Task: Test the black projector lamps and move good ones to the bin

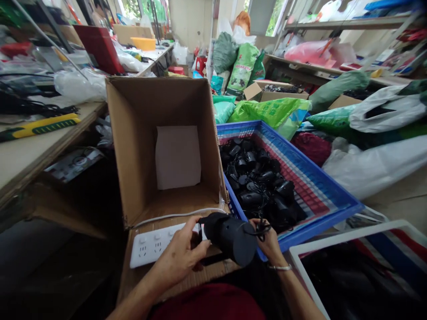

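A black cylindrical device [230,235] with a cord is held in front of my body, above the cardboard surface. My left hand [183,246] grips it at its left end, fingers curled round a part I cannot fully see. At its right end my right hand [267,240] pinches the bundled black cord [262,228]. Just behind my left hand lies a white power strip [143,249], partly covered by that hand. A white cable [176,215] runs along behind the strip.
An open cardboard box [118,151] stands ahead, a paper sheet [178,158] inside. Right of it, a blue crate [320,191] holds many similar black devices [251,173]. A white-rimmed crate [298,266] sits at lower right. A workbench [20,158] with a yellow-green tool [43,126] borders the left.
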A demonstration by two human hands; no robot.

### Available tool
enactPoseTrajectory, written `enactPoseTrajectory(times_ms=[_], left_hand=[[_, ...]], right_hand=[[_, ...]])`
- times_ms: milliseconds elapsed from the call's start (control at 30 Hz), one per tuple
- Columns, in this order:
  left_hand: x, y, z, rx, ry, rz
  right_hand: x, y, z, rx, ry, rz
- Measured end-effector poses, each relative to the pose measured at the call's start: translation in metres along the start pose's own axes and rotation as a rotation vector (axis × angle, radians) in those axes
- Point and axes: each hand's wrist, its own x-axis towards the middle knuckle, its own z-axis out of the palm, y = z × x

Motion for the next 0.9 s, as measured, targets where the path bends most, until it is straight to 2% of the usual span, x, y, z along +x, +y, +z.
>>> enactPoseTrajectory(times_ms=[100,200,300,467,567,767,900], left_hand=[[-0.002,0.001,-0.019,-0.069,0.13,0.017],[-0.002,0.0,-0.039,-0.149,0.282,0.044],[-0.001,-0.005,-0.049,-0.296,0.346,0.074],[-0.002,-0.017,-0.049,-0.466,0.336,0.104],[-0.004,-0.023,-0.05,-0.506,0.349,0.11],[0.001,-0.041,-0.055,-0.577,0.384,0.127],[0.007,-0.055,-0.055,-0.511,0.408,0.172]], right_hand=[[0.006,-0.01,-0.007,0.052,-0.035,0.007],[0.01,-0.03,-0.007,0.123,-0.143,0.0],[0.008,-0.054,0.011,0.202,-0.288,-0.036],[0.002,-0.079,0.053,0.254,-0.426,-0.129],[0.005,-0.082,0.064,0.22,-0.454,-0.2],[0.006,-0.075,0.065,0.125,-0.518,-0.352],[-0.006,-0.065,0.069,0.101,-0.475,-0.464]])
